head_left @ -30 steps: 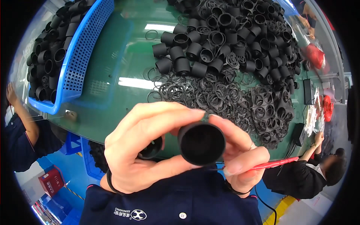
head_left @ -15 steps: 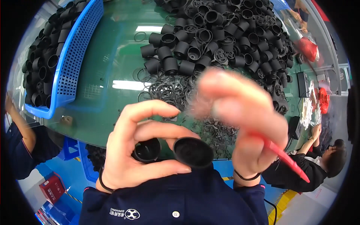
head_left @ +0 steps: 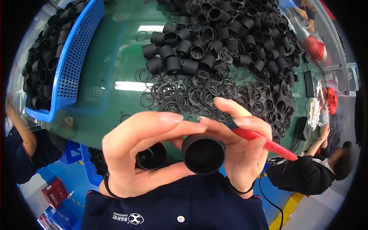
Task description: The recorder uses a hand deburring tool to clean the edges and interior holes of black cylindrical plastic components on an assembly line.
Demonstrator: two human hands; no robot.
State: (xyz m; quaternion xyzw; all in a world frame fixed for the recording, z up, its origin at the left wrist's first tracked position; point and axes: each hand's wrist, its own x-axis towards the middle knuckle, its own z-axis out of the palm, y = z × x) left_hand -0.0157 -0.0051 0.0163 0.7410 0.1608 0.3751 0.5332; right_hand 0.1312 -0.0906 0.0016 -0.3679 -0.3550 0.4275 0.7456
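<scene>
Between the thumb and fingers of my left hand (head_left: 124, 149) is a black cylindrical cup (head_left: 204, 156), its dark round opening turned up toward me. A second black cup (head_left: 152, 157) is tucked in the curl of the same hand. My right hand (head_left: 247, 153) closes on the other side of the front cup, fingertips near its far rim. It also grips a slim tool with a red handle (head_left: 274, 146), which slants down to the right. The tool's tip is mostly hidden behind the fingers, so its kind is unclear.
Beyond my hands, a heap of black cups (head_left: 188, 46) and a scatter of thin black rings (head_left: 172, 92) lie on the green table (head_left: 103, 76). A blue perforated basket (head_left: 74, 65) full of similar cups stands at left. Co-workers' arms (head_left: 320, 142) show at both sides.
My right hand, blurred over the ring pile before, has come down to the front cup with the red-handled tool. The front cup has turned so its opening shows rounder.
</scene>
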